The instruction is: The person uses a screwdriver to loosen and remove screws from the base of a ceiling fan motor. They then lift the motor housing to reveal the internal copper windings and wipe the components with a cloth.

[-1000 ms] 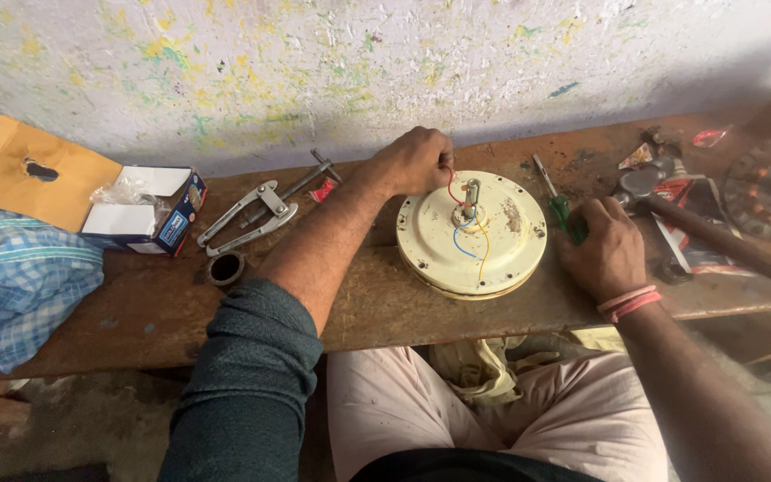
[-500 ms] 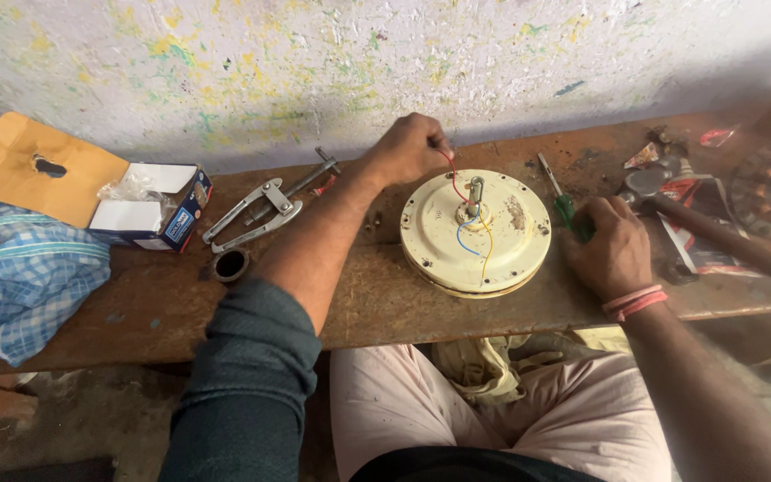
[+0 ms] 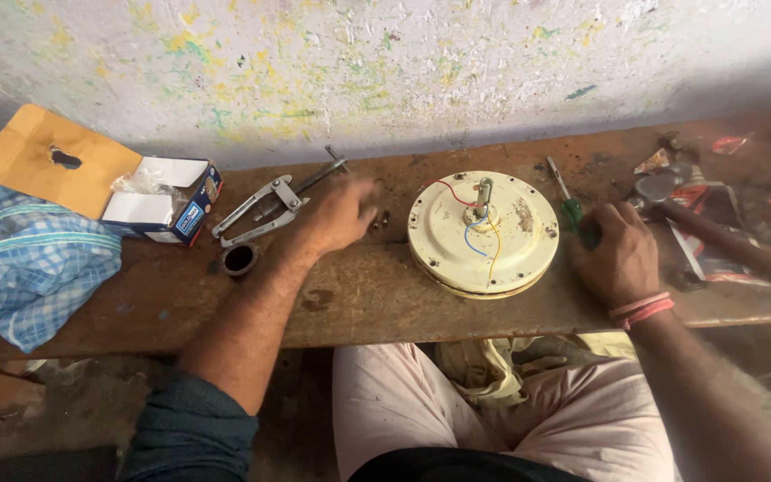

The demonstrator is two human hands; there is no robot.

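Two hands: left hand (image 3: 343, 214) blurred, grip unclear; right hand (image 3: 616, 253) wrapped round green screwdriver (image 3: 571, 210) by motor housing (image 3: 482, 234).

A pale wall (image 3: 385, 62) fills the upper part of the view, its whitish plaster flecked all over with yellow, green and blue paint spatter. Soft, even light falls on it, dimmer toward the right corner. Along its foot runs a worn brown wooden worktop (image 3: 350, 295) — stained, scuffed, a plain plank. Below its front edge lies a dusty grey floor (image 3: 64, 411), in shadow.
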